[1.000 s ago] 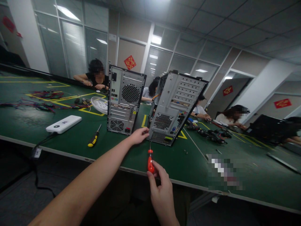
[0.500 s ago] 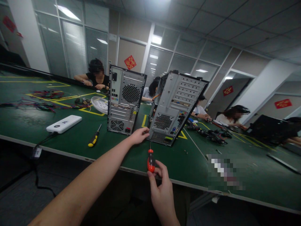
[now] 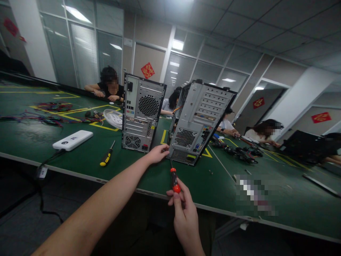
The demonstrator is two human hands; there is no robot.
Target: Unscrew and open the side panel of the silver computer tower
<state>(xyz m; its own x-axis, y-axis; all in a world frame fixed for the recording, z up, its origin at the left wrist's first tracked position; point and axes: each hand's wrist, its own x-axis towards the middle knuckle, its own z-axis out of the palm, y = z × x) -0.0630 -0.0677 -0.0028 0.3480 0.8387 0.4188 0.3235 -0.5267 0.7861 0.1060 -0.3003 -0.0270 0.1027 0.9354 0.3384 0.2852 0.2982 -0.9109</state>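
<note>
While the right hand (image 3: 183,209) grips the red screwdriver (image 3: 174,179) by its handle, fingers closed around the lower end, the left hand (image 3: 157,153) rests at the bottom left corner of the tilted computer case (image 3: 198,122), fingers loosely curled against the metal; whether it pinches anything there cannot be told.

The screwdriver's long axis runs nearly straight away from the person, leaning slightly left, handle toward the body, thin shaft pointing up and forward at the case's lower rear edge. The tip ends just beside the left hand's fingertips and just short of the case bottom; contact with a screw cannot be made out. The right hand lies below and a little right of that corner; the left hand is the nearer of the two to the case.

The tilted case leans right, rear panel facing the camera, on the green desk (image 3: 80,160). A second computer case (image 3: 142,112) stands upright just to its left. Farther left on the desk lie a yellow-handled screwdriver (image 3: 106,156), a white flat box (image 3: 72,139) with a cable running off the edge, a white basket (image 3: 113,118) and coloured wires (image 3: 45,119). Other people sit along the far side, hands on their own work.
</note>
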